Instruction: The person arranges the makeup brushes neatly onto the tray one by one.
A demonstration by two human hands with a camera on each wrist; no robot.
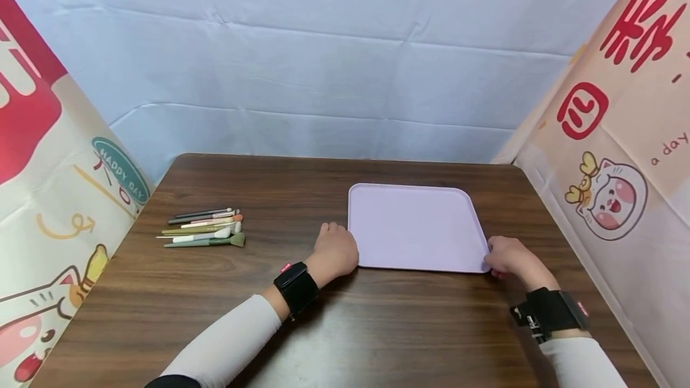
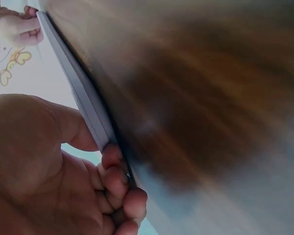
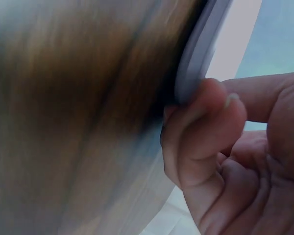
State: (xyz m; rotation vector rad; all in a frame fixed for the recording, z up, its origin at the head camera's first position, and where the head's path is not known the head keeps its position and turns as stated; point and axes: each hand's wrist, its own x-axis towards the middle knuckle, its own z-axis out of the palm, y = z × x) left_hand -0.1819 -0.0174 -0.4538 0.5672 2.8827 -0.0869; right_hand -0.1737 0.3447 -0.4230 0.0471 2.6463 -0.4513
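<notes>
A pale lilac rectangular tray (image 1: pixel 417 226) lies on the brown wooden table (image 1: pixel 409 328). My left hand (image 1: pixel 335 250) grips its left side by the near corner. In the left wrist view, that hand's thumb (image 2: pixel 78 129) meets the tray's edge (image 2: pixel 83 93) and the fingers curl in at the underside. At the near right corner, my right hand (image 1: pixel 512 257) holds the tray between thumb and curled fingers. The right wrist view shows its fingertips (image 3: pixel 210 93) right at the rounded corner of the tray (image 3: pixel 198 58).
Several makeup brushes (image 1: pixel 207 229) lie in a loose row at the table's left, their bristle ends pointing right. A pale cloth (image 1: pixel 323 76) hangs behind the table. Printed cartoon sheets (image 1: pixel 604 196) stand along both sides.
</notes>
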